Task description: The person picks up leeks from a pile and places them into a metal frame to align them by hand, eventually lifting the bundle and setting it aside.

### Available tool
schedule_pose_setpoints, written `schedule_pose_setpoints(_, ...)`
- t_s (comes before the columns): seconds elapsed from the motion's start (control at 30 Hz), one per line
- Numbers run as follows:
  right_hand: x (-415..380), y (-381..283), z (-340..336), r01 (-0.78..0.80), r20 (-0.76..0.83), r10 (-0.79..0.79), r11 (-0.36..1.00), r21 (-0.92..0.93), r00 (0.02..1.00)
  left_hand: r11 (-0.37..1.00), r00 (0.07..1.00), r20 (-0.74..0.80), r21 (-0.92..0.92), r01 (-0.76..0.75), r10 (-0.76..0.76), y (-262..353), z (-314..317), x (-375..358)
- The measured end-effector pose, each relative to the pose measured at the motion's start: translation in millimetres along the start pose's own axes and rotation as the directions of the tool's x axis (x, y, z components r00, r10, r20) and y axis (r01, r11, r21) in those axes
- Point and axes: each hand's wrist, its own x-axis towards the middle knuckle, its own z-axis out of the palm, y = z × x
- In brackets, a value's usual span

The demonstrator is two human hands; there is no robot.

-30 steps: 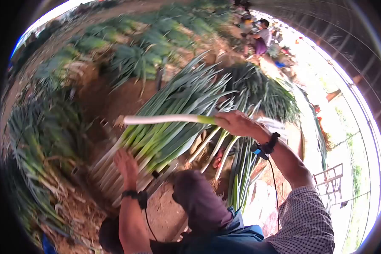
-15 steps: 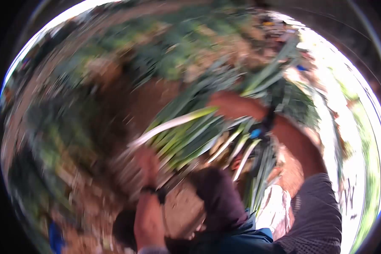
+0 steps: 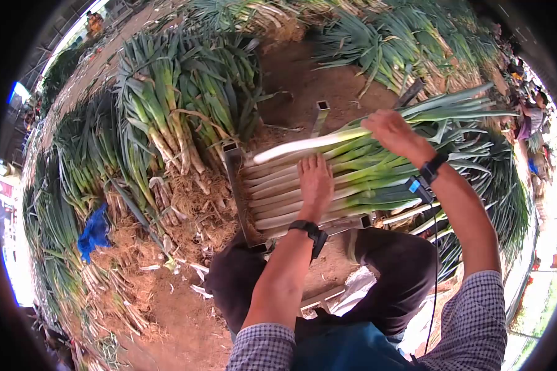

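While the left hand lies flat, fingers spread, pressing on the stack of cleaned leeks in the metal frame, holding nothing, merely steadying. Right hand closed around a single leek near the start of its green leaves, white shaft pointing left, carried just above the top of the stack and not yet laid down. Judged step: adding one more stalk to the bundle in the frame. Next move, by the look of it: lower the leek onto the pile, white end level with the other white ends at the frame's left wall, leaves trailing right, then lift the flat palm aside or over it. Untrimmed leeks heaped on the earth beyond, blue cloth to the left, knees just beneath the frame.
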Motion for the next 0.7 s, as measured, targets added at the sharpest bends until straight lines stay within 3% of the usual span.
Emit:
schedule_pose_setpoints(0.2,40,-28,68,0.021,0.021,-0.022,0.999,0.032,1.000,0.999,0.999,0.024,-0.041,0.026,-0.025,1,-7,2)
schedule_pose_setpoints(0.3,43,-25,96,-0.142,0.197,0.105,0.972,0.185,0.975,0.999,0.999,0.041,0.035,0.018,-0.019,-2,2,-2)
schedule_pose_setpoints(0.33,38,-21,94,-0.095,0.141,0.064,0.970,0.225,0.988,0.999,0.998,0.063,0.017,0.030,-0.031,5,2,0)
schedule_pose_setpoints(0.53,54,-13,77,-0.270,0.454,0.090,0.898,0.348,0.887,0.999,0.995,0.093,-0.026,0.035,-0.033,3,-12,2)
schedule_pose_setpoints(0.63,47,-8,106,-0.191,0.254,0.090,0.891,0.411,0.963,0.999,0.997,0.072,-0.021,0.025,-0.023,2,-9,1)
schedule_pose_setpoints(0.7,33,-13,124,-0.192,0.249,0.107,0.919,0.345,0.963,1.000,0.999,0.046,-0.027,0.016,-0.014,3,-7,-1)
